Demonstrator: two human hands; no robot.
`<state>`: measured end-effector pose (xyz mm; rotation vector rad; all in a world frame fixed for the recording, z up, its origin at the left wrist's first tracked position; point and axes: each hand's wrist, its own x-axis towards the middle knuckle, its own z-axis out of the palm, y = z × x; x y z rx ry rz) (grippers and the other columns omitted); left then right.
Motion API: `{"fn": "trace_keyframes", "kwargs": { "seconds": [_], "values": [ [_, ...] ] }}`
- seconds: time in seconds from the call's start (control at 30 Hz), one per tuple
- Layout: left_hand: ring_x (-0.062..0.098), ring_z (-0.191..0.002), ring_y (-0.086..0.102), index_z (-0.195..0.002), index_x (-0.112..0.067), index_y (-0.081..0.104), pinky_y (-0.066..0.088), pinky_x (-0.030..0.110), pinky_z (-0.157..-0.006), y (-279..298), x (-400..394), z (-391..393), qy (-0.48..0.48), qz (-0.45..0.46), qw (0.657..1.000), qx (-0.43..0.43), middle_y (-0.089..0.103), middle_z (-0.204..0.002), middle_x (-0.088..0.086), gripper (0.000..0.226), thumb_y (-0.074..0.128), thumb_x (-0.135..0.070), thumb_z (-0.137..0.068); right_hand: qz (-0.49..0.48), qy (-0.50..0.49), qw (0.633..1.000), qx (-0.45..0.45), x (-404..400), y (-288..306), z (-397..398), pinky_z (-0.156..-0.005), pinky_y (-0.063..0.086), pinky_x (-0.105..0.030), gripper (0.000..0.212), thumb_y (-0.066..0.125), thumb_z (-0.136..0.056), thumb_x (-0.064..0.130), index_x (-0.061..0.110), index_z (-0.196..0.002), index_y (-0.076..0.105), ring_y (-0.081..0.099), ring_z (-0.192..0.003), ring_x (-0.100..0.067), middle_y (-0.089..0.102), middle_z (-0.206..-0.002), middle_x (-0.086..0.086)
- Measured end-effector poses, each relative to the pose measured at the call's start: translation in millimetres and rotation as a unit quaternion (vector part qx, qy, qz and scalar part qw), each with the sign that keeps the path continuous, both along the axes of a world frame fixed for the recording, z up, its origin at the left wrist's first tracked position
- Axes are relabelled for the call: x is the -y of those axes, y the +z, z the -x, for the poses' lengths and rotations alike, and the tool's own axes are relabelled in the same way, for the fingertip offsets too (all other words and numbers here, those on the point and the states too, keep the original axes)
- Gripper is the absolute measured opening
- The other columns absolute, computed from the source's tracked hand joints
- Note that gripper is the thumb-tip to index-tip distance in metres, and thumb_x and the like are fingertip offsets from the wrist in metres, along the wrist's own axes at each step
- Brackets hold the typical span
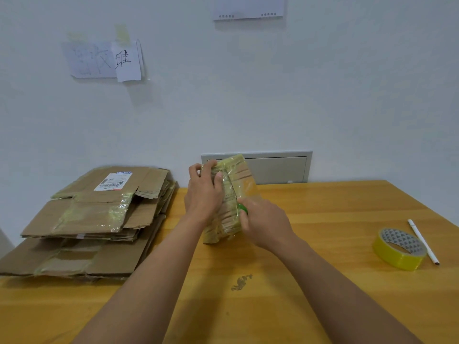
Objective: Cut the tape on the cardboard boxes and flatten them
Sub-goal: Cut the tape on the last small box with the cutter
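A small cardboard box point(232, 192), wrapped in shiny yellowish tape, stands tilted on the wooden table point(310, 219) near its far middle. My left hand point(202, 192) grips the box's upper left side, thumb across the taped seam. My right hand point(263, 219) is curled round a green-handled cutter point(242, 209), of which only a bit of green shows, pressed against the box's right side. The blade is hidden.
A stack of flattened cardboard boxes point(94, 214) lies at the table's left. A yellow tape roll point(398, 248) and a white pen point(422, 240) lie at the right. The wall with a grey panel point(275, 167) is just behind the table.
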<state>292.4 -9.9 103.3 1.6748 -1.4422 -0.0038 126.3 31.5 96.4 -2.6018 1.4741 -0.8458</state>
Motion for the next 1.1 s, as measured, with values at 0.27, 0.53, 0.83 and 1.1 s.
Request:
{"fn": "trace_keyframes", "kwargs": {
  "seconds": [0.27, 0.53, 0.83, 1.1],
  "values": [
    [0.026, -0.105, 0.056, -0.137, -0.03, 0.044, 0.052, 0.041, -0.078, -1.0, 2.7, -0.5, 0.02, 0.003, 1.0, -0.009, 0.032, -0.142, 0.005, 0.034, 0.039, -0.039, -0.104, -0.001, 0.015, 0.999, -0.028, -9.8, -2.5, 10.3, -0.066, 0.049, -0.037, 0.034, 0.041, -0.097, 0.025, 0.022, -0.128, 0.054, 0.061, -0.087, -0.03, 0.067, -0.101, -0.008],
    [0.029, -0.115, 0.053, -0.141, -0.027, 0.042, 0.043, 0.038, -0.085, 4.3, 19.5, -14.7, 0.048, -0.037, 0.996, -0.061, 0.031, -0.145, 0.008, 0.037, 0.037, -0.035, -0.105, -0.013, 0.032, 0.996, -0.082, -27.8, 7.5, 32.8, -0.063, 0.034, -0.032, 0.038, 0.04, -0.099, 0.028, 0.026, -0.135, 0.053, 0.057, -0.091, -0.026, 0.067, -0.1, -0.006],
    [0.016, -0.119, 0.046, -0.145, -0.024, 0.043, 0.037, 0.028, -0.091, 19.0, -1.5, -0.8, -0.043, 0.022, 0.998, -0.029, 0.035, -0.144, 0.003, 0.042, 0.047, -0.028, -0.104, 0.087, -0.026, 0.952, 0.291, 31.4, 24.2, 22.0, -0.061, 0.049, -0.034, 0.037, 0.047, -0.101, 0.028, 0.025, -0.138, 0.05, 0.058, -0.06, -0.012, 0.071, -0.082, 0.003],
    [0.017, -0.108, 0.057, -0.147, -0.021, 0.041, 0.051, 0.036, -0.084, 15.3, -24.4, 4.7, -0.158, 0.057, 0.978, 0.126, 0.043, -0.144, 0.0, 0.053, 0.058, -0.017, -0.097, 0.184, -0.016, 0.952, 0.245, 34.0, 1.9, 16.3, -0.061, 0.033, -0.022, 0.039, 0.05, -0.099, 0.024, 0.02, -0.138, 0.052, 0.065, -0.083, -0.026, 0.07, -0.104, -0.01]
  ]
}}
